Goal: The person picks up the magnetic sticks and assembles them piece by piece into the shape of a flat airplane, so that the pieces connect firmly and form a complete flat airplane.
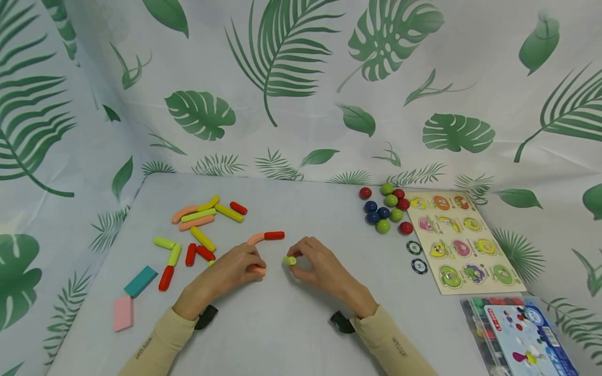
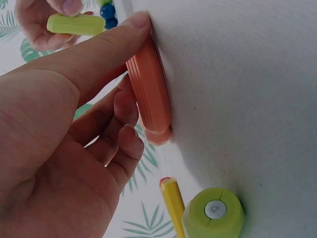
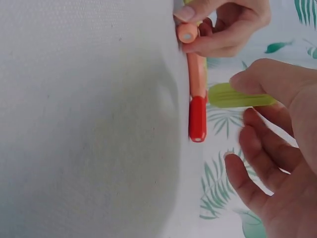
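Sticks are being handled at the centre of the head view. A curved orange stick point(image 2: 150, 89) is held against the table point(image 1: 291, 324) by the left hand point(image 1: 230, 274), its thumb and fingers curled round one end. The far end of this stick meets a red stick point(image 1: 274, 235) lying flat just above the hands. A lime stick point(image 3: 237, 95) is pinched between thumb and forefinger of the right hand point(image 1: 320, 266), lifted just off the table and near the orange one, not touching it.

More sticks point(image 1: 202, 230) are scattered at centre left, with a teal block point(image 1: 140, 281) and a pink block point(image 1: 123, 313) below them. Balls point(image 1: 386, 209) are clustered at upper right beside a puzzle board point(image 1: 463, 243). A plastic box point(image 1: 517, 334) is seen at lower right.
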Demonstrator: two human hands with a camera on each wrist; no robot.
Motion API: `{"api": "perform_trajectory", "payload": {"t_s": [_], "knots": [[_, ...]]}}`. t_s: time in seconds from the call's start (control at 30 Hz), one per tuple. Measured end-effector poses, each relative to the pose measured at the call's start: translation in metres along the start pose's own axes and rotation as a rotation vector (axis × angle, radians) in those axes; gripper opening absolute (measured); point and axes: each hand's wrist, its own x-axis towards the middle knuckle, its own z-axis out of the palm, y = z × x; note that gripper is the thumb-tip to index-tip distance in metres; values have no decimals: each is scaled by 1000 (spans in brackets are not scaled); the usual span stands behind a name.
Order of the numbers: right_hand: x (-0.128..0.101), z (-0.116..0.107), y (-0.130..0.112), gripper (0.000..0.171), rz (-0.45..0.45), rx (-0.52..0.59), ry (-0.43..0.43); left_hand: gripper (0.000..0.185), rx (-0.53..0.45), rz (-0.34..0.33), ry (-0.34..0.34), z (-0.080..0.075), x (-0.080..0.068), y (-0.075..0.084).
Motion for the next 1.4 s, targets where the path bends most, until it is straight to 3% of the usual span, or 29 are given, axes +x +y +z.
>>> {"api": "perform_trajectory", "payload": {"t_s": [0.2, 0.63, 0.97, 1.23, 1.4], "knots": [[2, 1, -4, 26, 21, -5, -70, 25, 6, 11, 2, 0, -1, -1], [9, 19, -8, 25, -6, -178, -158, 19, -9, 27, 11, 1, 1, -3], [12, 25, -13, 24, 12, -222, -155, 18, -37, 10, 4, 1, -1, -4], [14, 28, -15, 20, -27, -230, -139, 23, 16, -4, -9, 0, -1, -2], [14, 28, -16, 21, -39, -226, -128, 19, -2, -8, -8, 0, 0, -2]]}}
